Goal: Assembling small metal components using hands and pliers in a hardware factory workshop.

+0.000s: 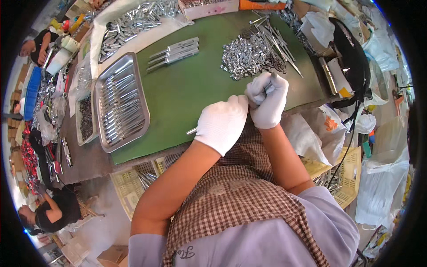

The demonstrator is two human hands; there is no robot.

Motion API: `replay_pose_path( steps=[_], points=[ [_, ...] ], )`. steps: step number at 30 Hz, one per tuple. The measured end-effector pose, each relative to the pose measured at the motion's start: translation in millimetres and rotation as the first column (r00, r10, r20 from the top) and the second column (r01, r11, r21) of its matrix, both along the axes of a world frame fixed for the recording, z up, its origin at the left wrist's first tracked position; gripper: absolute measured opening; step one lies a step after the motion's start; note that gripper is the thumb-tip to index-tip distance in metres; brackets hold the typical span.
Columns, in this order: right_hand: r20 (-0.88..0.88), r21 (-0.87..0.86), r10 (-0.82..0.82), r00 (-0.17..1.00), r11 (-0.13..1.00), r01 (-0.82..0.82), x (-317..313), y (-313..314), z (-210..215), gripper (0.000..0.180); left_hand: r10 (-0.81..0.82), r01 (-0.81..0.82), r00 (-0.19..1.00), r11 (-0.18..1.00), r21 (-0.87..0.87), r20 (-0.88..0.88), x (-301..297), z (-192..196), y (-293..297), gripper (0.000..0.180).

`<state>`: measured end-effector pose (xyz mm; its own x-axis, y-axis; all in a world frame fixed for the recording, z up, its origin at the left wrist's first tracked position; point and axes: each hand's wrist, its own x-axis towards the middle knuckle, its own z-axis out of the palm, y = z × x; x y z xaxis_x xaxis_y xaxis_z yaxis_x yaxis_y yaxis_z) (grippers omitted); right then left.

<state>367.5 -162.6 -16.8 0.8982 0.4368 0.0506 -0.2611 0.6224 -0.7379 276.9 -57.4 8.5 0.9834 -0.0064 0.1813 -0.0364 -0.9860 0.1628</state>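
Both my hands wear white knit gloves and meet in front of my apron, at the near edge of the green mat (178, 98). My left hand (223, 122) is closed around a thin metal rod (191, 131), whose end sticks out by the wrist. Beside it, my right hand (269, 100) has its fingers curled in; what they hold is hidden. Just beyond my right hand lies a heap of small silvery metal parts (242, 54), with dark little springs (279, 66) and long thin metal rods (278, 40) next to it.
A steel tray (147, 116) of metal rods stands at the left. Several flat metal tools (180, 50) lie on the mat's far side. Beyond are a pile of metal tubes (138, 24) and a pink-white box (209, 10). Yellow crates (353, 171) sit below. Other people work at the left.
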Motion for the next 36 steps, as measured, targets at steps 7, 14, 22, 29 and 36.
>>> replay_pose_path(
  steps=[7,14,22,29,36],
  points=[
    [-0.058,0.192,0.148,0.987,0.972,-0.135,8.6,2.5,-3.9,0.037,0.126,-0.127,0.992,0.99,-0.057,-0.029,-46.2,11.5,20.6,0.021],
    [-0.048,-0.127,0.097,0.994,0.987,-0.102,-6.7,-6.1,24.3,0.024,0.678,-0.682,0.728,0.731,-0.007,-0.096,-262.7,4.2,65.9,0.024],
    [0.039,-0.481,0.139,0.989,0.871,-0.103,-8.5,-10.9,13.5,0.026,0.318,-0.323,0.931,0.947,-0.004,0.18,-149.4,51.8,80.0,0.031],
    [0.026,-0.527,0.176,0.984,0.839,-0.136,-16.2,-7.9,24.9,0.018,0.185,-0.209,0.969,0.966,0.149,0.16,47.1,27.3,133.4,0.021],
    [0.031,-0.544,0.203,0.979,0.825,-0.154,-15.1,-18.6,26.9,0.019,0.13,-0.148,0.989,0.936,0.32,0.077,49.6,10.3,130.5,0.023]
  ],
)
